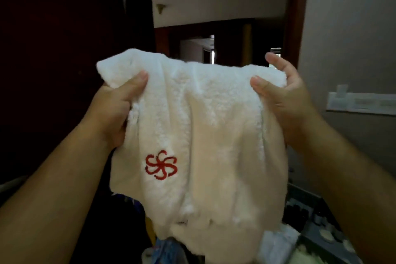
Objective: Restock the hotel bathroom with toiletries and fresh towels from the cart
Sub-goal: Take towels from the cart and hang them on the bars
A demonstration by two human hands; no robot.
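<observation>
My left grip (115,111) and right grip (285,100) pinch the top edge of the towel (214,135), whose length hangs straight below, between them.

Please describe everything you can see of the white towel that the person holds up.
The towel is white, thick and fluffy, like terry cloth. It hangs in the air by its top edge: the left hand grips the upper left part and the right hand pinches the upper right. A red embroidered pinwheel emblem sits at its lower left. Soft vertical folds run down it.
</observation>
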